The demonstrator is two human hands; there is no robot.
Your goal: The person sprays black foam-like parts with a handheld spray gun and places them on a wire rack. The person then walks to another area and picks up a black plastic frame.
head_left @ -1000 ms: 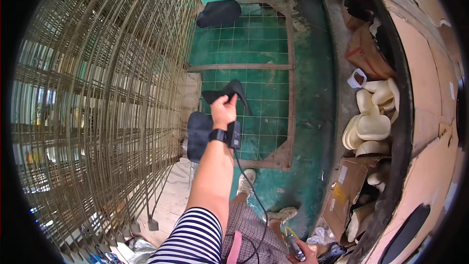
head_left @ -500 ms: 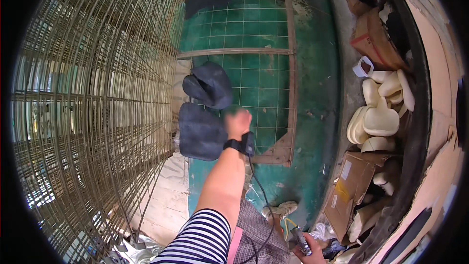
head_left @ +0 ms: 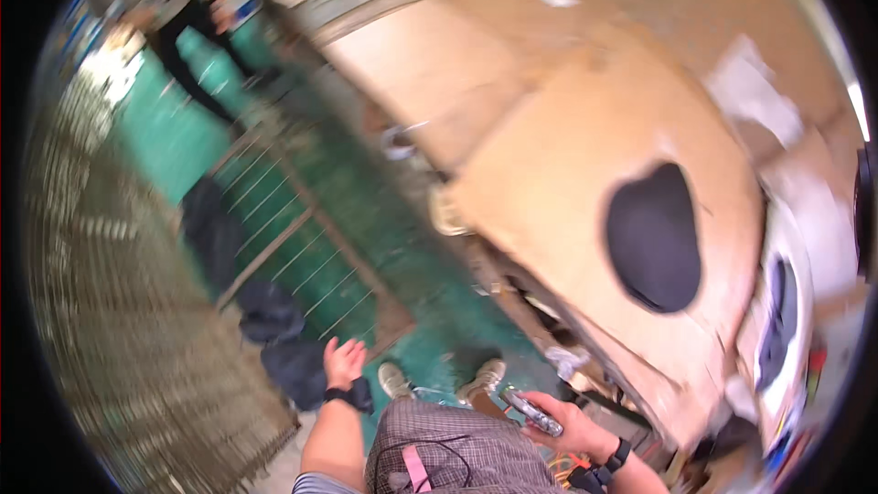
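Note:
My left hand [head_left: 346,364] is open with its fingers apart, holding nothing that I can see, beside a dark flat pad [head_left: 297,375]. That pad lies on the near end of a wood-framed wire rack [head_left: 315,212], next to a folded dark piece [head_left: 271,313]. A third dark piece [head_left: 212,233] rests farther up the rack. In front of my apron on the right, my right hand [head_left: 569,424] is closed around a silvery handheld tool [head_left: 538,415], whose exact kind is unclear. Both wrists wear black bands.
A cardboard-covered table [head_left: 549,165] fills the right, with a black rounded pad [head_left: 654,238] on it. Wire racks [head_left: 119,311] stand on the left. Another person [head_left: 183,18] stands on the green floor [head_left: 155,146] at the far left. A dark cable [head_left: 457,457] hangs across my apron.
My view has swung right, bringing the table and the other person into sight. My left hand has drawn back toward me; my right hand has risen with the silvery tool.

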